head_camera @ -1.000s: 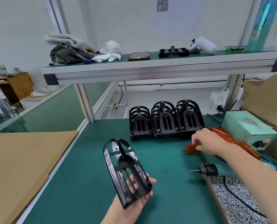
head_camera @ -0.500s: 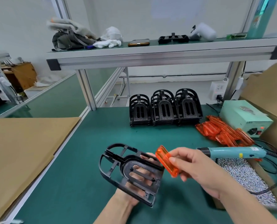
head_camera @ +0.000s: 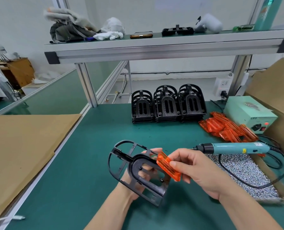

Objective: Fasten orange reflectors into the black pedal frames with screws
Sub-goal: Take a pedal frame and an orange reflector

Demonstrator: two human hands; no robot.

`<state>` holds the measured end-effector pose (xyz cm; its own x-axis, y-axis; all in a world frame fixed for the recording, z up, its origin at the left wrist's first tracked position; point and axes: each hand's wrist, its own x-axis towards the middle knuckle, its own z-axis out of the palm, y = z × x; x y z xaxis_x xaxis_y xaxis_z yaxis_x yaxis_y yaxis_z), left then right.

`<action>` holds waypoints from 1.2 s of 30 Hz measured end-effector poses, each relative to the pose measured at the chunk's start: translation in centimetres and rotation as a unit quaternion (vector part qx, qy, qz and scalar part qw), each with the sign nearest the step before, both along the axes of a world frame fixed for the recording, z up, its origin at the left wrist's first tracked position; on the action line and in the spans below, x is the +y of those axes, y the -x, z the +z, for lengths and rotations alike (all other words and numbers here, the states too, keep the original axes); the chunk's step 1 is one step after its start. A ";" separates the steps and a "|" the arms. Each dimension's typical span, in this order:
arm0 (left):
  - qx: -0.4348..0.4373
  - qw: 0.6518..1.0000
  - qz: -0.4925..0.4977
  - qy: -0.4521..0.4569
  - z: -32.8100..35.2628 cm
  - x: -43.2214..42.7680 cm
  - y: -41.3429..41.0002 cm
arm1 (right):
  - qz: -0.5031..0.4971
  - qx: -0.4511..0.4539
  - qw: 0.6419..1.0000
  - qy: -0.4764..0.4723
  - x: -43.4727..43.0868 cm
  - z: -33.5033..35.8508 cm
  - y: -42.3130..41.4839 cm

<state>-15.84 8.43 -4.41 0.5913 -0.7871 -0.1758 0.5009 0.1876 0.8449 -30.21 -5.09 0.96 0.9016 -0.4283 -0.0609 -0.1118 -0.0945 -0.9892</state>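
My left hand (head_camera: pixel 136 185) holds a black pedal frame (head_camera: pixel 134 168) from underneath, tilted above the green bench. My right hand (head_camera: pixel 194 170) pinches an orange reflector (head_camera: pixel 167 166) and presses it against the frame's right end. Three stacks of black pedal frames (head_camera: pixel 167 105) stand at the back of the bench. A heap of orange reflectors (head_camera: pixel 227 128) lies to their right. A teal electric screwdriver (head_camera: pixel 234 147) rests across a tray of screws (head_camera: pixel 247 173) on the right.
A pale green power box (head_camera: pixel 247 112) sits behind the reflectors, with a cardboard box (head_camera: pixel 277 90) at far right. Brown cardboard sheets (head_camera: pixel 22 140) cover the bench on the left. A black cable (head_camera: pixel 280 165) loops over the tray. An overhead shelf (head_camera: pixel 154 47) carries clutter.
My right hand picked an orange reflector from the heap and brought it to the pedal frame. My left hand tipped the frame flatter and lower.
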 end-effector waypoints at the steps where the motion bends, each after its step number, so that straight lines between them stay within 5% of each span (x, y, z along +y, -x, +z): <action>1: -0.042 0.999 -0.003 -0.014 0.5 -0.1 -0.5 | 0.001 -0.001 1.000 0.002 -0.1 0.0 0.1; 3: -0.058 0.997 0.024 -0.045 0.8 0.6 -1.8 | 0.000 0.000 1.000 0.008 -0.5 0.2 0.3; 8: 0.075 0.996 0.042 0.003 -0.7 3.6 -5.7 | -0.020 0.015 0.999 0.025 -1.4 0.0 0.4; 14: -0.137 0.983 0.028 -0.115 -1.4 3.5 -5.0 | -0.031 0.045 0.995 0.086 -1.7 -0.9 0.1; 18: -0.166 0.969 0.083 -0.164 -1.3 2.4 -5.1 | -0.036 0.067 0.992 0.101 -1.8 -1.5 0.1; 23: -0.197 0.952 0.162 -0.172 -0.1 -0.2 -5.0 | -0.094 0.060 0.993 -0.027 -0.1 -3.3 -0.3; 29: -0.145 0.979 0.056 -0.133 -0.4 -1.4 -3.2 | -0.206 -0.001 0.977 -0.052 1.9 -4.7 -1.0; 36: -0.270 0.933 0.035 -0.235 0.1 -1.0 -4.5 | -0.179 0.064 0.981 0.036 1.3 -3.7 -0.1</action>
